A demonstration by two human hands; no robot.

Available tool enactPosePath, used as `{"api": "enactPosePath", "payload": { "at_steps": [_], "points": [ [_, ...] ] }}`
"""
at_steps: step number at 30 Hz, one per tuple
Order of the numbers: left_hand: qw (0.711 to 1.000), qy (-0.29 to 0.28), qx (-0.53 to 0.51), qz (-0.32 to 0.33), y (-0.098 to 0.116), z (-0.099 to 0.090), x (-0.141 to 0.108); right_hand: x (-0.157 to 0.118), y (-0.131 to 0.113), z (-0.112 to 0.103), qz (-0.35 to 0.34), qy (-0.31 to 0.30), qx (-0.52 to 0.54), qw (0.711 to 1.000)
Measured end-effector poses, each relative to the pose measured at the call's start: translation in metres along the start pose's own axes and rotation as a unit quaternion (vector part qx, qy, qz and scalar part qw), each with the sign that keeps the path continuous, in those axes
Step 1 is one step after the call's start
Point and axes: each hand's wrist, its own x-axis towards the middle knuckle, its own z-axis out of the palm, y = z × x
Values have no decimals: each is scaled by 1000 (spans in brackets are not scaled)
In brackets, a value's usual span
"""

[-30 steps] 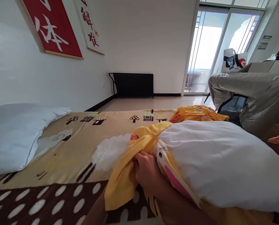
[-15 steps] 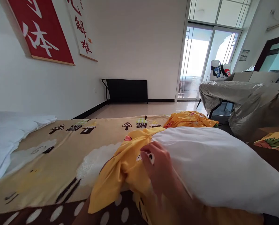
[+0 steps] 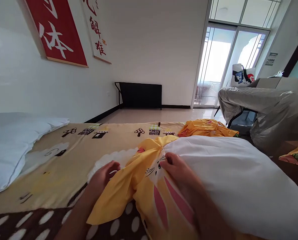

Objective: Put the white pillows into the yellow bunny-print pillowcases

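Note:
A yellow pillowcase with a white rabbit print is drawn partly over one end of a plump white pillow. My right hand pinches the pillowcase at its edge, beside the rabbit's face and against the pillow. At the left border of the yellow cloth is my left hand, fingers loosely curved and apart from the thumb; contact with the cloth is unclear. The pillowcase's loose end hangs in folds toward me, and rabbit ears show below my right hand.
Underneath lies a beige and brown printed blanket. Another white pillow rests at left. More yellow cloth is heaped beyond the pillow. A plastic-covered table stands at right, and a black folded frame leans on the far wall.
My left hand has come into clear view at the left of the pillowcase. My right hand has shifted slightly right, uncovering the rabbit's face and ears. The view has turned slightly left.

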Motion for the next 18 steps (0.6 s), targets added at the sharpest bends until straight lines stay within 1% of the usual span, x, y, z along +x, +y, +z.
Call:
{"api": "enactPosePath", "payload": {
  "at_steps": [1,2,3,4,5,6,7,8,9,10,11,12,13,14,15,16,18],
  "points": [
    [1000,2,-18,-5,6,-10,2,-2,-3,-1,13,-8,112,994],
    [1000,8,-23,-3,12,-19,1,-5,-5,-3,24,-10,214,977],
    [1000,17,-8,10,18,-25,-1,-7,-8,-5,32,-7,294,955],
    [999,32,28,34,25,-28,-5,-8,-10,-6,37,-2,346,938],
    [993,55,84,67,32,-27,-12,-9,-12,-6,41,-1,370,928],
    [979,84,150,109,38,-22,-20,-9,-12,-6,44,-1,373,927],
    [958,110,209,162,44,-14,-30,-8,-12,-6,46,-5,357,933],
    [933,122,258,218,49,-3,-39,-6,-10,-4,47,-12,321,946],
    [909,108,299,270,52,9,-48,-4,-7,-2,45,-16,262,964],
    [886,63,337,311,53,21,-56,0,-3,0,42,-11,185,982],
    [865,-7,372,338,51,33,-61,3,3,2,37,5,97,995],
    [842,-82,401,350,47,43,-64,7,9,5,31,28,11,999],
    [822,-138,428,350,40,51,-63,10,15,7,23,51,-65,996],
    [805,-166,453,346,32,57,-60,13,22,9,12,71,-122,990],
    [793,-168,474,344,22,61,-55,15,28,11,-4,83,-161,984],
    [784,-156,493,344,13,64,-50,17,32,13,-20,85,-185,979],
    [773,-134,520,339,-4,66,-39,17,39,15,-43,62,-212,974]
  ]
}}
